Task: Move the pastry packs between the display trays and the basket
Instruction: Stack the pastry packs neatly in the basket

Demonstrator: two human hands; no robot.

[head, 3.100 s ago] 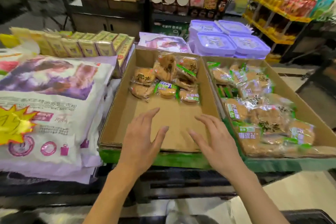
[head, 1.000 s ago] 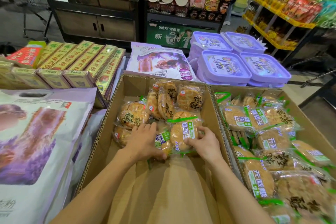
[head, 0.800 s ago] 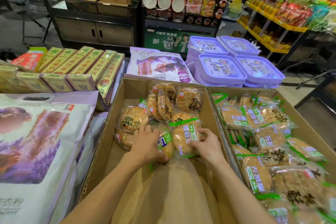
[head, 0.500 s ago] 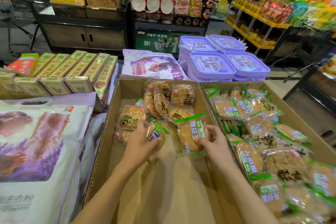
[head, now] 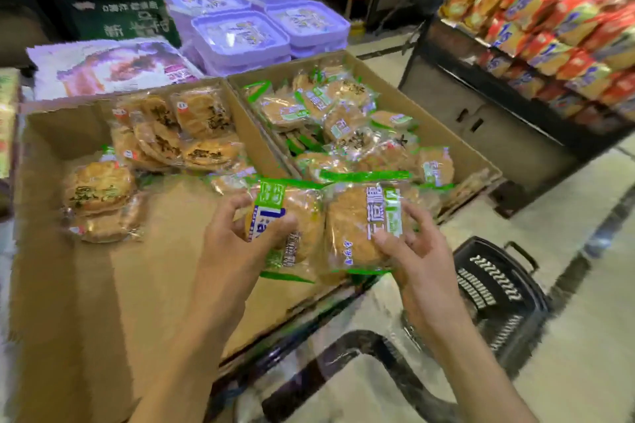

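Left hand [head: 229, 244]: fingers curled round clear green-edged pastry pack [head: 288, 227], raised over near right corner of left brown cardboard tray [head: 68, 285]; right hand [head: 417, 251]: fingers gripping second, like pack [head: 360, 220] just beside first; black plastic basket [head: 498, 292] on floor, near right.

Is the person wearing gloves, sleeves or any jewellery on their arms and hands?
No. The left hand and right hand are bare, without gloves, rings or a watch. Both forearms are uncovered as far as the view shows; no sleeve appears.
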